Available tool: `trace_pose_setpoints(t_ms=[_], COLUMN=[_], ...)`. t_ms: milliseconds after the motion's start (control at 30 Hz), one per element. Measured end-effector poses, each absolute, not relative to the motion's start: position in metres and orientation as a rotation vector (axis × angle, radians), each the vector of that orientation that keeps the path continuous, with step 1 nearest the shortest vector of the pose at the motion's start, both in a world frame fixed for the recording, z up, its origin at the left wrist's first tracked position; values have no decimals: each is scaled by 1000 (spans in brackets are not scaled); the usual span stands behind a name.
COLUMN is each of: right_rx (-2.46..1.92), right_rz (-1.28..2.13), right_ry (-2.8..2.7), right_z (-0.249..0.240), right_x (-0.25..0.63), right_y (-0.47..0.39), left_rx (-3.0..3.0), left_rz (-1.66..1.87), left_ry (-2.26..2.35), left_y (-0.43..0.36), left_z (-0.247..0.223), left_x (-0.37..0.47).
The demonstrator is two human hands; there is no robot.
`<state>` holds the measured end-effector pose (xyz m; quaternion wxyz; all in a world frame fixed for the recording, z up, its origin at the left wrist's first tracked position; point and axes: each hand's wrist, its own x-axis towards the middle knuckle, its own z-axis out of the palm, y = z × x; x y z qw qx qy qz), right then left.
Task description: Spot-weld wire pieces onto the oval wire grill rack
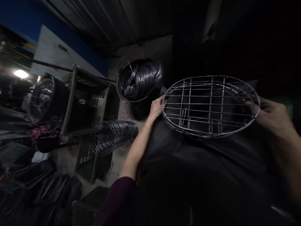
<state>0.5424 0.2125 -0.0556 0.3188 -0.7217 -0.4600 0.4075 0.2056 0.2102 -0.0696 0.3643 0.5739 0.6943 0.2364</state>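
An oval wire basket of shiny metal rods is held up in front of me, its crossing bars facing my view. My left hand grips the left end of its rim, fingers curled round the wire. At the opposite end, my right hand is closed on the rim, its fingers partly hidden behind the wires and slightly blurred. Black sheeting or cloth lies beneath and behind the basket, over my front.
To the left, a round tub holds coiled wire. A column of stacked wire rings lies beside a green perforated crate. Another crate sits below. A metal drum stands farther left. The right side is very dark.
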Motion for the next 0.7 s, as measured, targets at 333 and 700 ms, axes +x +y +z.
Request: trace_pose_setpoints(t_ms=[333, 700], right_rx=[-1820, -2174], right_rz=[1028, 1089], right_ry=[-1325, -1186], right_z=[-41, -29], right_x=[541, 539], right_y=[198, 211], left_rx=[1530, 1535], left_rz=[796, 825], left_ry=[1689, 1673], left_y=[205, 202], left_z=[-77, -78], left_x=[201, 198])
